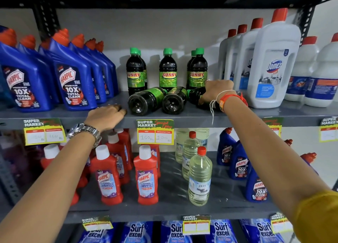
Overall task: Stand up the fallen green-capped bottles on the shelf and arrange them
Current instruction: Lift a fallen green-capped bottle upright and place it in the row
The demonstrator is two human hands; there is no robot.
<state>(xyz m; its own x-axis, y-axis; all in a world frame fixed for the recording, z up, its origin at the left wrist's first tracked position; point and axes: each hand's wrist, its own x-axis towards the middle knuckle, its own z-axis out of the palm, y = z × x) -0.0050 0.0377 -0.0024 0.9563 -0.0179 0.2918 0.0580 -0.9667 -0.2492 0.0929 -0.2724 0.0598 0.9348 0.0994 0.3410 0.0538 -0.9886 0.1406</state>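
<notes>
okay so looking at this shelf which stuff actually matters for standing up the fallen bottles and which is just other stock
Part of the job:
three fallen green-capped bottles
upright green-capped bottles behind them
right hand, on the rightmost fallen bottle
left hand, on the shelf edge

Just stock:
blue Harpic bottles
white Domex bottles
price tags

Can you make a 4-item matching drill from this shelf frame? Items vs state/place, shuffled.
Items:
1. left hand
2. right hand
3. middle fallen bottle
4. Domex bottle

States:
A. upright, right of the green-capped group
B. lying on its side, base toward camera
C. resting on the shelf edge, holding nothing
D. on the rightmost fallen bottle

Pairs: 1-C, 2-D, 3-B, 4-A
</notes>
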